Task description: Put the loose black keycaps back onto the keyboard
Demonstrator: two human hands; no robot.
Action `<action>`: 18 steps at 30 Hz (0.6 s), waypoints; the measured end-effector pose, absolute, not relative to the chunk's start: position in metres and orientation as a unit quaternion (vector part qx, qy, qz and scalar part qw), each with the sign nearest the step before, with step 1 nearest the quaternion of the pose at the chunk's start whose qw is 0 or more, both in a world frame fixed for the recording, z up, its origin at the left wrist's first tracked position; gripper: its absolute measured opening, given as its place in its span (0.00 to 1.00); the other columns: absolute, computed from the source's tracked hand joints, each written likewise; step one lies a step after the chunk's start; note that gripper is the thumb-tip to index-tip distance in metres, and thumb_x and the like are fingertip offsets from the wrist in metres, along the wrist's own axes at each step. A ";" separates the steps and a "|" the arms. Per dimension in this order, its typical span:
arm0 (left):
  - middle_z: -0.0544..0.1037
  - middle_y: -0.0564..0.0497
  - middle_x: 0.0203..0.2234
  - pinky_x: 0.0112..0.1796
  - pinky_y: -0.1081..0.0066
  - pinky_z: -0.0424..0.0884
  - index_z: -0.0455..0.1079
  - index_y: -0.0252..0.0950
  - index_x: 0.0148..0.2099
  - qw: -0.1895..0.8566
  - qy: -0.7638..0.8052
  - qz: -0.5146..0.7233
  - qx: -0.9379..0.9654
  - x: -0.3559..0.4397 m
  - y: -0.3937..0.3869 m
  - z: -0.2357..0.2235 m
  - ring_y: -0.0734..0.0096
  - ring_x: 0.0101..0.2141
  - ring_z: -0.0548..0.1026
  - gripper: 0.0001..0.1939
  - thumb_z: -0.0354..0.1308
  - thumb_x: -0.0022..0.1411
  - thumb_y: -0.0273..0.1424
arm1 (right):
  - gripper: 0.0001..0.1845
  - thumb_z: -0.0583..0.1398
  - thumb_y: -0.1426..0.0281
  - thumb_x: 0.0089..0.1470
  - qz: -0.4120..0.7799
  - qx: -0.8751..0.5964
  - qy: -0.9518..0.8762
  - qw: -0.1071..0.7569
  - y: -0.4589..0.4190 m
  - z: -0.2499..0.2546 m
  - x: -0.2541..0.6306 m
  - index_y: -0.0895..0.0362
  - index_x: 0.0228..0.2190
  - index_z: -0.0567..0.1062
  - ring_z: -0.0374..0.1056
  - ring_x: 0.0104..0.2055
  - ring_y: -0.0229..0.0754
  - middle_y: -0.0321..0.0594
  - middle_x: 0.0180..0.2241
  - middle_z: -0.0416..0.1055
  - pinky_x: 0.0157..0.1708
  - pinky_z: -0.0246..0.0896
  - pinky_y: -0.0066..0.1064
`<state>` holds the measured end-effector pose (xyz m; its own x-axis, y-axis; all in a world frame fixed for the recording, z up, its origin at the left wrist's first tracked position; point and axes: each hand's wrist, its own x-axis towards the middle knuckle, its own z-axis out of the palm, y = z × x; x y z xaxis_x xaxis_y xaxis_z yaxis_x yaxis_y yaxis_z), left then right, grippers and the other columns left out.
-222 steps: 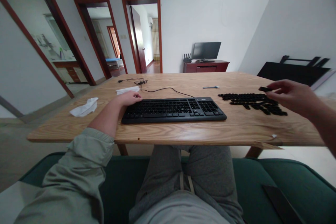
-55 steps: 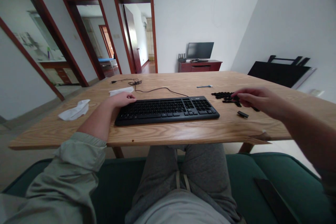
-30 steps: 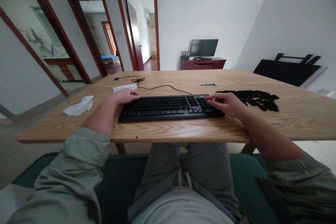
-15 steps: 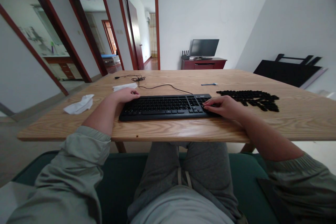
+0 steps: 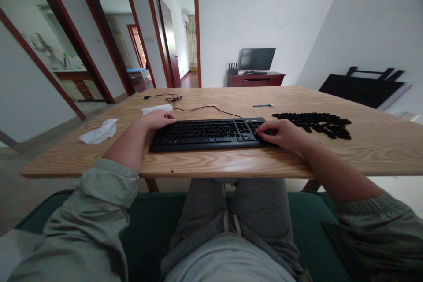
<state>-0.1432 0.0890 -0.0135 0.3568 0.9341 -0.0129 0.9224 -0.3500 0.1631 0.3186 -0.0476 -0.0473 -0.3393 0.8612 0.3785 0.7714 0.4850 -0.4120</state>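
A black keyboard [image 5: 198, 135] lies near the front edge of the wooden table. Much of its key field shows no caps, while several wide keys along the near row have theirs. My left hand [image 5: 158, 120] grips its far left corner, fingers curled over the edge. At the number pad on the right end, my right hand [image 5: 279, 133] has thumb and fingers pinched together against the keys; whatever is between them is hidden. Loose black keycaps [image 5: 317, 123] are laid out in rows just right of the keyboard, beyond my right hand.
A thin blue brush-like tool [image 5: 263, 105] lies behind the keyboard. The keyboard's cable [image 5: 205, 108] runs back left to a bundled coil. White tissues [image 5: 99, 132] lie on the left of the table [image 5: 211, 165]. Against the far wall, a monitor [image 5: 257, 59] stands on a red cabinet.
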 end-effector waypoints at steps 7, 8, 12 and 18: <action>0.81 0.47 0.47 0.48 0.69 0.70 0.77 0.37 0.49 0.065 0.560 0.038 0.825 -0.144 0.091 -0.014 0.60 0.46 0.78 0.28 0.50 0.59 0.51 | 0.16 0.63 0.58 0.50 0.084 -0.556 -0.758 0.331 -0.048 -0.042 0.334 0.56 0.35 0.83 0.59 0.20 0.36 0.34 0.18 0.67 0.21 0.52 0.29; 0.81 0.48 0.47 0.48 0.69 0.70 0.77 0.38 0.49 0.066 0.560 0.039 0.825 -0.144 0.091 -0.014 0.60 0.45 0.78 0.28 0.50 0.58 0.51 | 0.17 0.63 0.58 0.50 0.096 -0.562 -0.756 0.321 -0.048 -0.041 0.336 0.56 0.35 0.83 0.58 0.20 0.35 0.34 0.18 0.68 0.21 0.51 0.29; 0.81 0.49 0.47 0.49 0.70 0.70 0.77 0.39 0.49 0.070 0.564 0.043 0.822 -0.144 0.091 -0.014 0.60 0.46 0.77 0.29 0.50 0.58 0.52 | 0.18 0.64 0.56 0.50 0.143 -0.574 -0.760 0.269 -0.049 -0.040 0.341 0.55 0.36 0.84 0.63 0.23 0.36 0.40 0.26 0.77 0.23 0.56 0.29; 0.81 0.47 0.47 0.49 0.68 0.70 0.77 0.38 0.49 0.071 0.567 0.040 0.820 -0.142 0.088 -0.012 0.58 0.47 0.77 0.29 0.49 0.58 0.52 | 0.16 0.64 0.57 0.51 0.144 -0.545 -0.775 0.288 -0.047 -0.043 0.336 0.53 0.36 0.85 0.74 0.32 0.43 0.42 0.35 0.81 0.33 0.68 0.32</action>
<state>-0.1422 0.0882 -0.0120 0.3549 0.9348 -0.0148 0.9235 -0.3481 0.1611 0.3356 -0.0471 -0.0434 -0.2414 0.9267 0.2881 0.7607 0.3650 -0.5368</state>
